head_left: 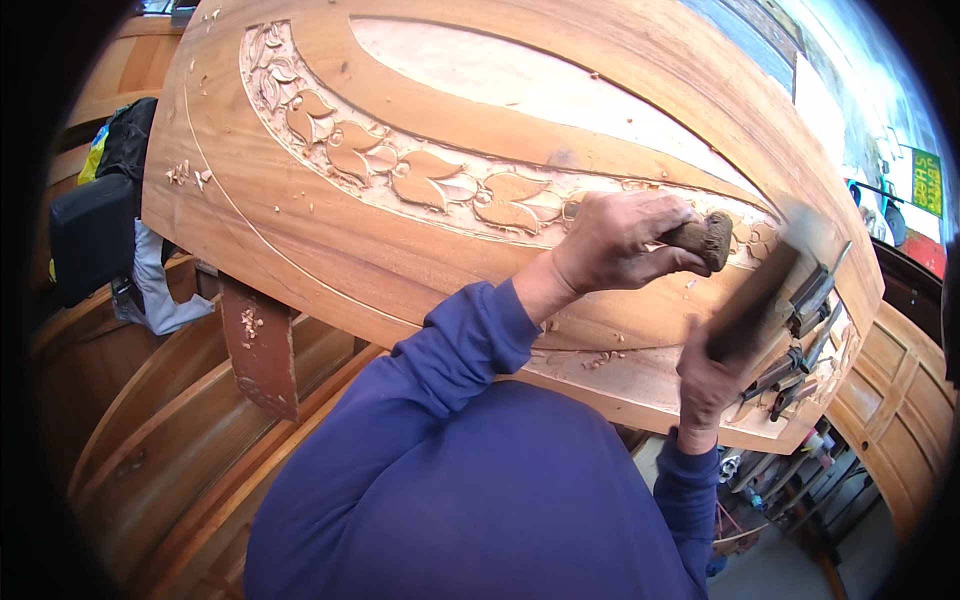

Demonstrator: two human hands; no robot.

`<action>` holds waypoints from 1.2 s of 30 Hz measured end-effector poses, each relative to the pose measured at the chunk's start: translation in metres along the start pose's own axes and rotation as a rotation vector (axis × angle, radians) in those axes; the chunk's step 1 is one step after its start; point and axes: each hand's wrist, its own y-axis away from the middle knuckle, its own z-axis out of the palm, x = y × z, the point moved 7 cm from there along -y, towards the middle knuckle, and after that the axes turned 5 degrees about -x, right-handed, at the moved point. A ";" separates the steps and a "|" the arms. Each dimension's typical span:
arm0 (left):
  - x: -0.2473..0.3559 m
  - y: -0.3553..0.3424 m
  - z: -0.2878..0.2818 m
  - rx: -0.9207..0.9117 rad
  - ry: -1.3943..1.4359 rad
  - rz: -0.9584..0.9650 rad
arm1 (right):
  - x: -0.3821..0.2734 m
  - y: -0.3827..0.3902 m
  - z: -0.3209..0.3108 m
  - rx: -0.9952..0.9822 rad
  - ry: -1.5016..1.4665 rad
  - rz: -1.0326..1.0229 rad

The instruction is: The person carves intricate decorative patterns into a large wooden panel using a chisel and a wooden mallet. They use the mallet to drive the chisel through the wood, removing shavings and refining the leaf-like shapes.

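Far left of frame: we log a black boxy object [92, 240], well apart from both hands. Next, wood shavings [178, 174] on the wooden panel [380, 265], which fills the upper half. A carved leaf-and-flower band [425, 185] curves across it from upper left to right of centre.

Right of centre: left hand [620, 240] wrapped around a wooden-handled tool, which we take for a chisel [712, 242]. Long axis runs nearly level across the frame, butt to the right; we cannot make out the working end by the band.

Just right of and below that butt: right hand [708, 380], closed on a mallet [750, 305], both blurred. Mallet axis slants from lower left to upper right, its head beyond the butt. Key relation, we judge: chisel butt lies up from the right hand and left of the mallet head; the left hand is nearer. Depth between them we cannot tell.

Far right: loose carving tools [812, 295] lie on the panel close beside the mallet, crowding that side.
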 end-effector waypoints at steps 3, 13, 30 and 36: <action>0.009 0.021 -0.023 0.049 -0.001 0.161 | -0.034 -0.005 0.014 -0.174 0.348 -0.309; 0.056 0.074 -0.078 0.121 -0.036 -0.051 | 0.025 0.033 -0.004 -0.027 -0.263 0.315; -0.027 0.109 -0.112 0.921 0.632 -0.634 | -0.024 0.036 0.006 -0.148 -0.356 0.235; -0.031 0.105 -0.107 0.850 0.648 -0.664 | -0.041 0.026 0.020 -0.174 -0.388 0.214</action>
